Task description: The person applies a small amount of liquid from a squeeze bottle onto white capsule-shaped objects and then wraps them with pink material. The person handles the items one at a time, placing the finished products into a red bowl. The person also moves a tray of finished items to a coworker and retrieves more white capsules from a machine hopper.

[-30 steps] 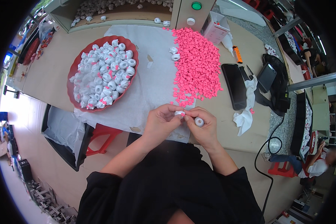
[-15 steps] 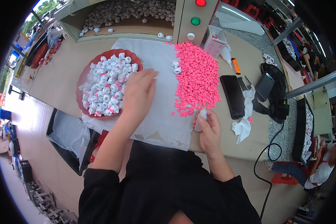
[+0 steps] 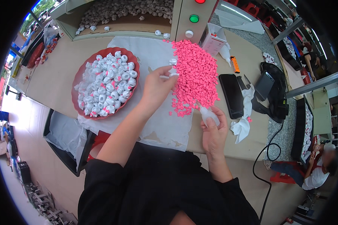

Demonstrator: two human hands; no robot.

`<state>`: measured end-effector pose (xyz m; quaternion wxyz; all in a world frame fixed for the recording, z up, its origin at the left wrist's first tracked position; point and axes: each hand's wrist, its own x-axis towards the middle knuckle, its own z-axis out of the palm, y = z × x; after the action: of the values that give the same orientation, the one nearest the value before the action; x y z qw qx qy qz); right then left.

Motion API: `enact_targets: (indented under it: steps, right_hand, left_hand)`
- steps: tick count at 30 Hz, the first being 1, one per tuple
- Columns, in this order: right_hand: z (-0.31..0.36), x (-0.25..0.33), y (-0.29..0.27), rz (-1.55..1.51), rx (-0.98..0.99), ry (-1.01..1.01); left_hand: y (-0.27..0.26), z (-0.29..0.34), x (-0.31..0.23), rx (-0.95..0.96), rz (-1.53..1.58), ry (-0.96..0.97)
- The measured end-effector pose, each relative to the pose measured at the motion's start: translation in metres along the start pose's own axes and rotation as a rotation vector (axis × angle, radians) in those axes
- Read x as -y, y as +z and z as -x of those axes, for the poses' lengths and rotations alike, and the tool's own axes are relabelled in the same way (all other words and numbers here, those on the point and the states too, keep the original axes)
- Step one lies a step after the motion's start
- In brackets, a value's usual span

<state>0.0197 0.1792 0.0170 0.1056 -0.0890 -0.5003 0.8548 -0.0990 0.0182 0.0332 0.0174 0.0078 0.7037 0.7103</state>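
My left hand (image 3: 158,88) is closed in a pinch on a small white round piece (image 3: 173,72) at the left edge of a spread of small pink pieces (image 3: 196,71). Just beyond its fingertips, another white piece (image 3: 172,62) rests on the white sheet. My right hand (image 3: 215,131) is wrapped round a small white squeeze bottle (image 3: 208,114), its thin tip pointing up toward the near end of the pink pieces. To the left, a red scalloped bowl (image 3: 134,60) is heaped with white pieces, many bearing pink bits.
Right of the pink pieces lie a black phone (image 3: 231,95), an orange lighter (image 3: 235,64), a crumpled white tissue (image 3: 241,129) and another white bottle (image 3: 225,54). A white box (image 3: 213,39) stands behind. At the back, a machine opening (image 3: 127,28) holds many white pieces.
My left hand has moved right from the bowl's edge to the white pieces and taken hold of one. My right hand has shifted slightly right with the bottle, which is now tilted.
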Motion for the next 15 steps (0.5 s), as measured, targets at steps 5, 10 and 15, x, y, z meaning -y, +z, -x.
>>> enact_targets:
  steps: [5, 10, 15]
  right_hand:
    - [-0.01, 0.0, -0.009, -0.225, 0.015, -0.031]
    - [-0.009, 0.004, -0.004, -0.175, 0.176, -0.037]
    - [0.001, -0.009, 0.002, 0.076, 0.138, -0.18]
  left_hand:
    - [-0.02, 0.075, 0.012, 0.168, 0.398, -0.159]
    - [-0.022, 0.1, 0.028, 0.135, 0.388, -0.096]
    - [-0.019, 0.101, 0.042, 0.17, 0.306, 0.023]
